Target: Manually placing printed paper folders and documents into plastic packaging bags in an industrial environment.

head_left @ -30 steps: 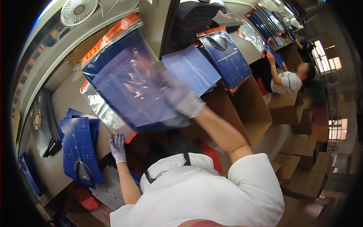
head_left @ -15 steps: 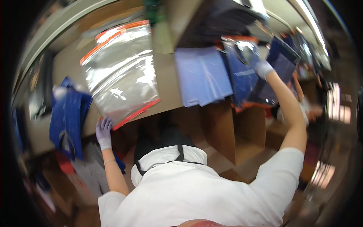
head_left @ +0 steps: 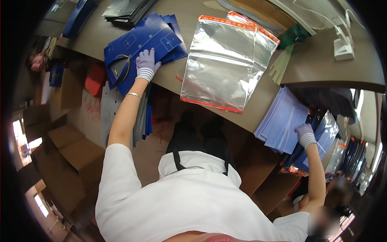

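My left hand (head_left: 147, 64), in a pale glove with a striped cuff, lies with fingers spread on a stack of dark blue printed panels (head_left: 139, 38). The top panel has a curved dark cut-out edged in yellow. My right hand (head_left: 305, 133), also gloved, has its fingers bent together at the right edge of a fanned pile of light blue sheets (head_left: 284, 121); the fingertips are partly hidden. Right beside it lie dark blue panels in clear bags (head_left: 322, 139). Between my hands, clear plastic bags with red-orange edges (head_left: 221, 66) lie flat on the table.
The brown table (head_left: 169, 84) carries dark packs (head_left: 127, 10) at the far left and a white power adapter (head_left: 343, 48) at the far right. Cardboard boxes (head_left: 76, 149) stand at the left. Grey panels (head_left: 141, 117) hang below the table edge. Another person (head_left: 322, 193) is at the lower right.
My view has turned, so the table appears rotated. My left hand has gone from beside the clear bags onto the dark blue panels. My right hand has left the bagged panels for the light blue sheets.
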### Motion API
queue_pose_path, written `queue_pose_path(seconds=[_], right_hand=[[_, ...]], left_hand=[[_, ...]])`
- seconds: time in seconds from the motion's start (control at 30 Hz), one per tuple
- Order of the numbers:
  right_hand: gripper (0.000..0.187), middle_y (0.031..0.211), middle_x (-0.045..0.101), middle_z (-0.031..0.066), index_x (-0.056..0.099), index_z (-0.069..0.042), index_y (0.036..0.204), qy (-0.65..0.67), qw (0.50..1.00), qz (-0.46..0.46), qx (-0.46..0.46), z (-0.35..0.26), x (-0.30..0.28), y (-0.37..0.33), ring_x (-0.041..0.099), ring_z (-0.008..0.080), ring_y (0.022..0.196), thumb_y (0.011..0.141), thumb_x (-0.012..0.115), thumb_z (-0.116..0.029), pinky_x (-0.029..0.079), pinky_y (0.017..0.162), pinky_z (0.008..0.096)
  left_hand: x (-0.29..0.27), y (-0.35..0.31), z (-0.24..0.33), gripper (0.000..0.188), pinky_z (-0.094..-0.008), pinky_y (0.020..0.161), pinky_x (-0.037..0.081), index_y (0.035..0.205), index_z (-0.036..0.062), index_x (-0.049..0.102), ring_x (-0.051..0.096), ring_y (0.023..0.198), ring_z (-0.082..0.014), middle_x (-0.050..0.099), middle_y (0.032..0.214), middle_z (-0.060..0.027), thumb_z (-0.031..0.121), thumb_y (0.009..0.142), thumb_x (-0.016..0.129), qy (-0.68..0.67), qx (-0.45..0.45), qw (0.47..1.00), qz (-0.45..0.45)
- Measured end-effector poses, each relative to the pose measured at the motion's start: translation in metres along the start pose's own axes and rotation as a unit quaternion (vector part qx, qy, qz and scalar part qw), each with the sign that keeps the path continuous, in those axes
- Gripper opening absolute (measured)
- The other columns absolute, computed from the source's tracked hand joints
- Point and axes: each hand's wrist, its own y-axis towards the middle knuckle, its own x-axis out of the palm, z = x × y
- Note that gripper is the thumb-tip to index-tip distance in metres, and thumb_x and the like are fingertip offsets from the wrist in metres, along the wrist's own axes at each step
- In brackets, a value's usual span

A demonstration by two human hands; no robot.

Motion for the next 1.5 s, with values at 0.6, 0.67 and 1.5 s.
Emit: queue_pose_path(seconds=[0.6, 0.67, 1.5], right_hand=[[0.066, 0.093, 0.06, 0.012, 0.046, 0.005, 0.116, 0.893, 0.118, 0.428, 0.077, -0.266, -0.147, -0.06, 0.06, 0.0223, 0.084, 0.078, 0.062, -0.046, 0.051, 0.077, 0.0328], [0.026, 0.088, 0.06, 0.0087, 0.056, 0.005, 0.101, 0.86, 0.236, 0.441, 0.103, -0.253, -0.063, -0.078, 0.059, 0.0147, 0.078, 0.083, 0.061, -0.013, 0.05, 0.072, 0.027], [0.022, 0.087, 0.065, 0.0116, 0.059, 0.006, 0.099, 0.393, 0.608, 0.561, 0.401, -0.37, -0.017, -0.139, 0.062, 0.0211, 0.075, 0.084, 0.062, -0.01, 0.049, 0.069, 0.0295]], left_hand=[[-0.184, -0.124, 0.08, 0.026, -0.0276, 0.063, 0.037, 0.085, 0.0145, 0.058, 0.046, 0.069, -0.0122, 0.048, 0.082, -0.0002, 0.023, 0.068, 0.076, -0.392, 0.538, 0.659, 0.351], [-0.131, -0.118, 0.115, 0.022, -0.0313, 0.063, 0.04, 0.086, 0.0095, 0.058, 0.052, 0.07, -0.0173, 0.051, 0.083, -0.0038, 0.017, 0.07, 0.072, -0.47, 0.514, 0.662, 0.276], [0.048, -0.045, 0.172, 0.022, -0.0293, 0.063, 0.048, 0.085, 0.001, 0.067, 0.059, 0.064, -0.0163, 0.065, 0.072, -0.0103, 0.02, 0.074, 0.064, -0.548, 0.168, 0.751, -0.326]])
